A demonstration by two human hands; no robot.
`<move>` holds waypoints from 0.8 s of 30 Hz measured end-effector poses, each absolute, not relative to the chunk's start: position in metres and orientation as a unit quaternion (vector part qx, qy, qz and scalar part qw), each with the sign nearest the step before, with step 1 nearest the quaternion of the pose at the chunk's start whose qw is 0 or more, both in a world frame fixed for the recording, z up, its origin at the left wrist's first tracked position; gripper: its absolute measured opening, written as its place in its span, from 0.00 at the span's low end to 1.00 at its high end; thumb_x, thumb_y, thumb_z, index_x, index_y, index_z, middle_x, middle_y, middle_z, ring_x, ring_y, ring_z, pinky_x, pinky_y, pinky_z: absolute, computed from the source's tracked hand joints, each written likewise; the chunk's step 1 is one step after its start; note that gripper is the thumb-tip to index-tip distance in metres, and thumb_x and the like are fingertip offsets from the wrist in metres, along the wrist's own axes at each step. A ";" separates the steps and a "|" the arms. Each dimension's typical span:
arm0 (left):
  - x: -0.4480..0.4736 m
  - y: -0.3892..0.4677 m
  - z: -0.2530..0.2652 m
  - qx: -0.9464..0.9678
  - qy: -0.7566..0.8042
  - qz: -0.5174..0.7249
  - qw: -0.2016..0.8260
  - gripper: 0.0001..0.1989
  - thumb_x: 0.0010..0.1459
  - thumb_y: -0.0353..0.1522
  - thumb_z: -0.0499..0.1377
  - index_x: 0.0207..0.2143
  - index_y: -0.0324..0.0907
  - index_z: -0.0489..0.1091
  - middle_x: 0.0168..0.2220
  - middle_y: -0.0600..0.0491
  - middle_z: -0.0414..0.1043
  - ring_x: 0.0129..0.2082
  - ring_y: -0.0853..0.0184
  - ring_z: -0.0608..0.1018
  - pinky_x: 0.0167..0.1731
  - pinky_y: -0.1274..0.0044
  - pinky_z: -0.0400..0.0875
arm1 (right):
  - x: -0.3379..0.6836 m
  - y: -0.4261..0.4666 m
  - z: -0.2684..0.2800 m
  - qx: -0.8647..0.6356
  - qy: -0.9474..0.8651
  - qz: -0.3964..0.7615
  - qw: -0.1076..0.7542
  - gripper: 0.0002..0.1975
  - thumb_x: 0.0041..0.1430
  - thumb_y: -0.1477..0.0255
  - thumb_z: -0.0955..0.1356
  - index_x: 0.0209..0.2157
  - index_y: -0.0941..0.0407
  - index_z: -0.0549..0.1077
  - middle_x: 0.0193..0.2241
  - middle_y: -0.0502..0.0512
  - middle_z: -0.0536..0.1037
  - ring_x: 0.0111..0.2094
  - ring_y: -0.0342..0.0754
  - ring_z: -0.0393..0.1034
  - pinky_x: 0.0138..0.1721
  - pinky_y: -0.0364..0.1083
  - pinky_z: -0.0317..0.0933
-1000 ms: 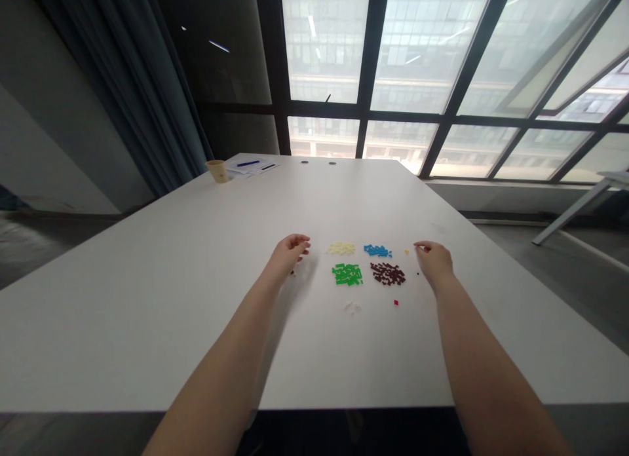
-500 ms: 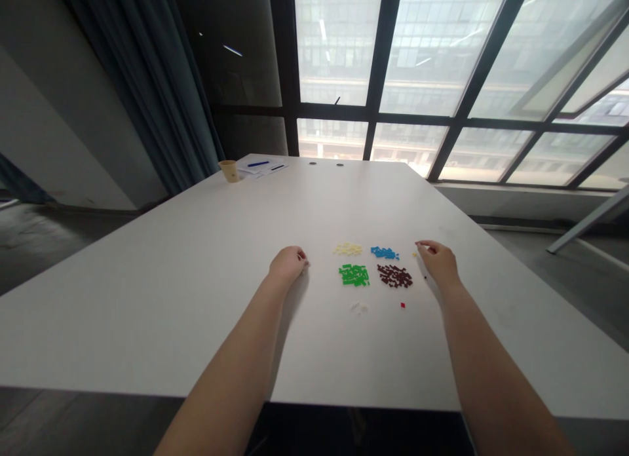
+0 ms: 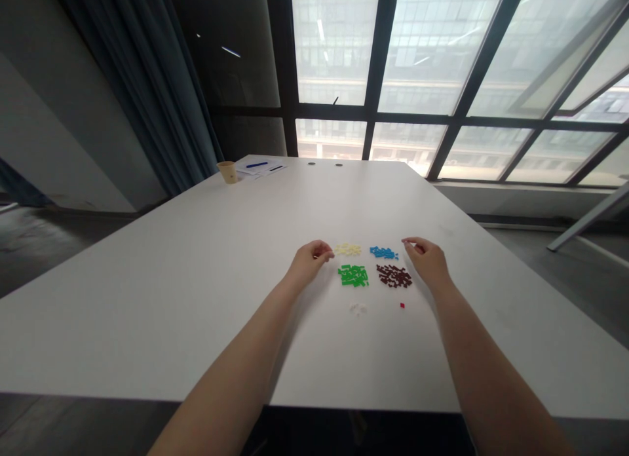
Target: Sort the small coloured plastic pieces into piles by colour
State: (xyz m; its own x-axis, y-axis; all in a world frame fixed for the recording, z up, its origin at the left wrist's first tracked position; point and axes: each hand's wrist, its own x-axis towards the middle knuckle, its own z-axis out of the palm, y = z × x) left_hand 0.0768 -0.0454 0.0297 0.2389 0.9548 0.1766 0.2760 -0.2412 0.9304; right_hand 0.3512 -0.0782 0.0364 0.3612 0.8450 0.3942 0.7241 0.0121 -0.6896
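My left hand (image 3: 310, 259) is just left of the pale yellow pieces (image 3: 348, 249), its thumb and fingers pinched together; whatever they hold is too small to make out. On the other side, my right hand (image 3: 428, 258) has its fingertips closed near the right end of the blue pieces (image 3: 384, 253). What is in that pinch cannot be made out either. Small green pieces (image 3: 353, 276) lie in a pile in front of the yellow ones. Dark brown pieces (image 3: 394, 276) lie in front of the blue ones.
Nearer me on the white table (image 3: 196, 299) are a few white pieces (image 3: 358, 308) and a single red piece (image 3: 402, 305). At the far left stands a paper cup (image 3: 227, 172) beside papers with a blue pen (image 3: 257, 164). Windows rise behind the table.
My left hand has moved right, up to the yellow pieces. My right hand has shifted left toward the blue pieces, and the small yellow and dark bits beside it no longer show.
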 end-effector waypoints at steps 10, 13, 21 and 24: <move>0.109 -0.063 0.022 0.434 0.337 0.440 0.711 0.18 0.34 0.38 0.68 0.28 0.37 0.72 0.26 0.52 0.71 0.27 0.73 0.70 0.32 0.78 0.63 | 0.310 -0.087 0.039 -0.579 -0.702 0.090 0.405 0.13 0.52 0.69 0.62 0.33 0.57 0.75 0.21 0.51 0.70 0.21 0.41 0.58 0.26 0.42 0.54; 0.112 -0.065 0.021 0.398 0.300 0.424 0.756 0.18 0.35 0.38 0.68 0.29 0.36 0.73 0.23 0.54 0.69 0.24 0.77 0.67 0.30 0.80 0.62 | 0.305 -0.089 0.037 -0.563 -0.716 0.098 0.401 0.12 0.52 0.69 0.62 0.33 0.57 0.75 0.20 0.50 0.69 0.21 0.41 0.58 0.27 0.42 0.54; 0.112 -0.066 0.020 0.391 0.290 0.409 0.772 0.17 0.36 0.35 0.68 0.29 0.36 0.72 0.22 0.56 0.67 0.24 0.76 0.67 0.30 0.80 0.62 | 0.304 -0.090 0.036 -0.549 -0.727 0.105 0.399 0.12 0.52 0.69 0.62 0.33 0.57 0.75 0.19 0.49 0.66 0.20 0.41 0.57 0.26 0.42 0.54; 0.112 -0.065 0.018 0.394 0.287 0.406 0.773 0.16 0.36 0.35 0.68 0.29 0.36 0.72 0.22 0.55 0.67 0.24 0.76 0.68 0.30 0.79 0.62 | 0.305 -0.089 0.035 -0.546 -0.728 0.105 0.401 0.12 0.52 0.68 0.62 0.33 0.57 0.75 0.19 0.49 0.66 0.20 0.41 0.57 0.26 0.42 0.54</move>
State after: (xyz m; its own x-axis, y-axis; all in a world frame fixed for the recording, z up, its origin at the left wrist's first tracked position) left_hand 0.1118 -0.0645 0.0177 0.5050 0.8542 -0.1239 -0.4021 0.3598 0.8419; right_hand 0.3049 -0.0889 0.0350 -0.0827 0.8792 0.4693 0.7100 0.3824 -0.5913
